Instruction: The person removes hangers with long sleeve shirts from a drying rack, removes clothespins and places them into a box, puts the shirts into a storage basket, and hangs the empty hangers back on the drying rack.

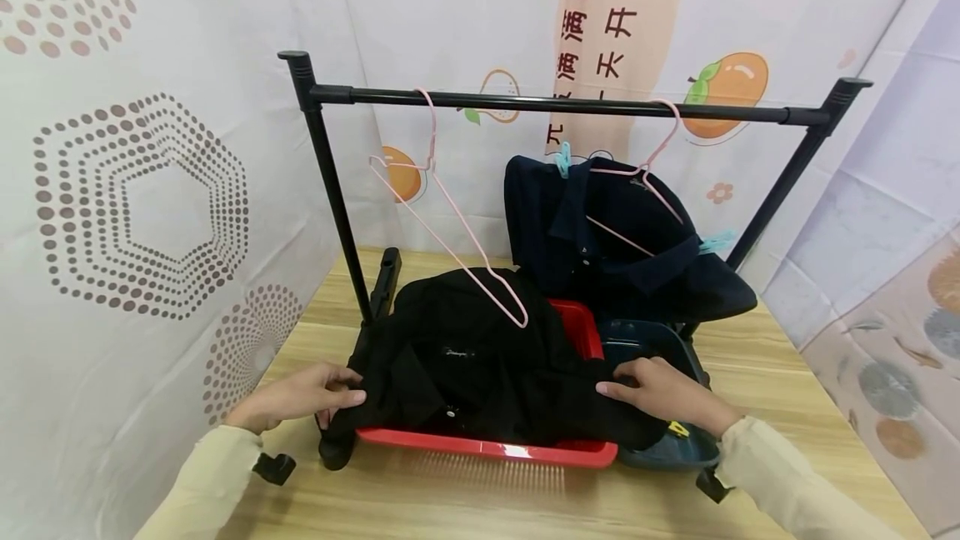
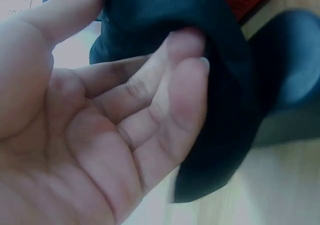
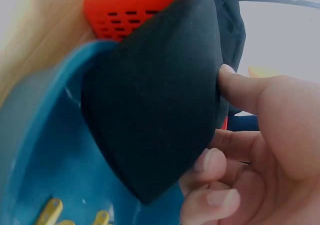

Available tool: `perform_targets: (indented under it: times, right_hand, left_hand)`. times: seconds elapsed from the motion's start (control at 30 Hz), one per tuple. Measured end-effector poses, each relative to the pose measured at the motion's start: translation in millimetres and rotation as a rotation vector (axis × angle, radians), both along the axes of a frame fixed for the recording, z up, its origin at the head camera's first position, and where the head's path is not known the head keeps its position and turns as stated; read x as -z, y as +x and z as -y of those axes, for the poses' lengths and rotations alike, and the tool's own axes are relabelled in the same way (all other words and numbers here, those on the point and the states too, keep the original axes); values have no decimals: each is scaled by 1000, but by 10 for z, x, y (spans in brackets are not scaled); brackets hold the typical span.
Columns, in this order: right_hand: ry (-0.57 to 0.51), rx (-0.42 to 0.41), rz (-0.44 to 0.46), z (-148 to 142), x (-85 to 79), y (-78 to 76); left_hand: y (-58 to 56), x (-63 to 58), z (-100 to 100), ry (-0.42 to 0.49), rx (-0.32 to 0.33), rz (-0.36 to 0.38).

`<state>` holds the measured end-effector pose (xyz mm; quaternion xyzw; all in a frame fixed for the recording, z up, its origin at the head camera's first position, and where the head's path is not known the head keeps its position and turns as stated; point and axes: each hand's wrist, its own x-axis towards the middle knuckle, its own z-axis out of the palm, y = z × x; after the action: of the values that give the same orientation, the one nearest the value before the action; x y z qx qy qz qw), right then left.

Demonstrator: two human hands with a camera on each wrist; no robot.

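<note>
A black collared shirt (image 1: pixel 525 394) lies over a red basket (image 1: pixel 487 447) in the head view, its collar and button towards me. My left hand (image 1: pixel 303 394) pinches the sleeve on the left, thumb on top; its wrist view shows the cloth (image 2: pixel 220 135) hanging past the fingertips. On the other side my right hand (image 1: pixel 663 390) pinches the opposite sleeve (image 3: pixel 155 95) between thumb and fingers, above a blue basin (image 3: pixel 37 130). A bare pink hanger (image 1: pixel 432 127) hangs from the rail, its lower corner in front of the shirt.
The black rack's rail (image 1: pixel 525 102) spans above the basket. A navy shirt (image 1: pixel 551 232) hangs at the right on another pink hanger (image 1: pixel 666 140), with light blue clips (image 1: pixel 564 160). Yellow clips (image 3: pixel 50 212) lie in the basin. Patterned curtains (image 1: pixel 480 23) surround the wooden table (image 1: pixel 420 498).
</note>
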<state>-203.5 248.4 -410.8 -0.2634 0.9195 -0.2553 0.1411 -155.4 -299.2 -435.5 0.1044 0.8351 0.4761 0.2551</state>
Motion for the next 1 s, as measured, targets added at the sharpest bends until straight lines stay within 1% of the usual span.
perform_targets:
  times: [0.07,0.13,0.23,0.3,0.43,0.53,0.63,0.73,0.8,0.9,0.93,1.0]
  right_hand:
    - [-21,12,27,10,18,1]
    - [-44,29,30,16,22,7]
    - [-71,46,-5,22,11,18]
    - [-81,46,-44,26,-10,28]
    - [-90,36,-103,43,-72,41]
    - [-97,47,-152,60,-144,33]
    - [-123,70,-197,84,-236,9]
    - [-171,95,-209,139,-328,-9]
    - [-210,102,-191,199,-385,-12]
    - [-266,106,-141,308,-450,1]
    - [-286,99,-122,347,-470,12]
    - [-318,81,-79,422,-489,34]
  left_hand:
    - [4,12,-11,32,27,0]
    - [2,17,-23,76,59,2]
    - [1,1,-41,118,103,-9]
    - [1,-23,-45,116,110,-30]
    - [-1,-102,-42,85,85,-75]
    - [-5,-192,-50,89,33,-96]
    - [-14,-293,-81,116,-17,-128]
    - [-30,-377,-156,178,-39,-172]
    - [-44,-417,-235,253,-44,-179]
    - [-82,-460,-399,401,-55,-159]
    - [-93,-477,-461,446,-64,-141]
    - [-126,-491,-590,528,-61,-115]
